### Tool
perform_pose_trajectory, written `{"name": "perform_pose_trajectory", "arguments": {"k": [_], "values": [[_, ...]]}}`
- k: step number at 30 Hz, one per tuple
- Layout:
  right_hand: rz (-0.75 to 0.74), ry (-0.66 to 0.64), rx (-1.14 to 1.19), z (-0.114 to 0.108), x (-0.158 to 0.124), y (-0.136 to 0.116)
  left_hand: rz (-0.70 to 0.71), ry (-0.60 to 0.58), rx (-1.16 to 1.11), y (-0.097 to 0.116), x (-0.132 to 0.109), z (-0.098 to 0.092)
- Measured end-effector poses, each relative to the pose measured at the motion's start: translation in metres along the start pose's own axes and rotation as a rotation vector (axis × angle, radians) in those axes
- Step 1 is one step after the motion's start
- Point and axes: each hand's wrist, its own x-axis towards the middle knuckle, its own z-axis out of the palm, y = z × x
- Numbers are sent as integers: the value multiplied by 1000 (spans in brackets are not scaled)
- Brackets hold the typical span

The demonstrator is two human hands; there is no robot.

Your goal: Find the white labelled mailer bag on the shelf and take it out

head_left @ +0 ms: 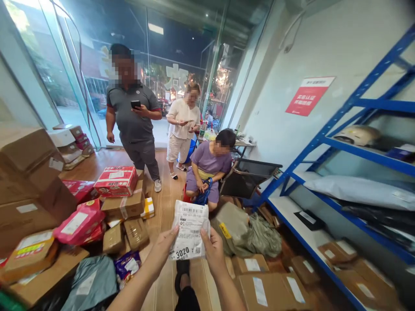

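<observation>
A small white parcel (189, 229) with a printed shipping label is held up in front of me, its label facing the camera. The number 3020 stands in large print near its bottom edge. On the parcel's left edge my left hand (167, 242) is closed, thumb on the front. My right hand (212, 246) grips the opposite edge in the same way. The fingers behind the parcel are mostly hidden. Beneath it, my foot in a dark shoe (182, 270) shows on the wooden floor.
Parcels lie on the left, among them a red-and-white box (116, 181) and a pink package (78, 223). Cardboard boxes (269, 289) and green sacks (235, 224) sit at right, beside a blue shelf (372, 153). Ahead, one person (212, 166) sits; two stand holding phones.
</observation>
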Motion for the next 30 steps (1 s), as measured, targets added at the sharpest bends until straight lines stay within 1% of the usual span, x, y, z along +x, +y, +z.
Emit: {"name": "perform_pose_trajectory", "arguments": {"k": [3, 7, 10, 13, 15, 18, 20, 22, 25, 27, 28, 30], "values": [[-1, -55, -5, -9, 80, 19, 9, 17, 12, 22, 72, -9], [-13, -130, 24, -11, 188, 36, 38, 120, 14, 63, 161, -19], [4, -184, 24, -5, 260, 38, 64, 188, 7, 97, 218, -28], [13, -215, 12, 4, 323, 40, 52, 194, -16, 128, 268, -40], [10, -223, 6, 10, 364, 44, 43, 200, -29, 145, 302, -51], [8, -217, -14, 19, 426, 57, 64, 250, 51, 162, 359, -78], [-5, -215, -37, 25, 468, 69, 68, 302, 139, 170, 402, -104], [-9, -216, -35, 34, 513, 85, 36, 336, 201, 180, 448, -134], [39, -186, 36, 52, 580, 116, -47, 351, 249, 205, 516, -174], [64, -118, 84, 64, 626, 140, -88, 361, 271, 228, 559, -192], [60, -70, 92, 69, 649, 151, -104, 359, 281, 240, 580, -198], [41, 61, 92, 74, 692, 169, -122, 327, 303, 261, 623, -204]]}}
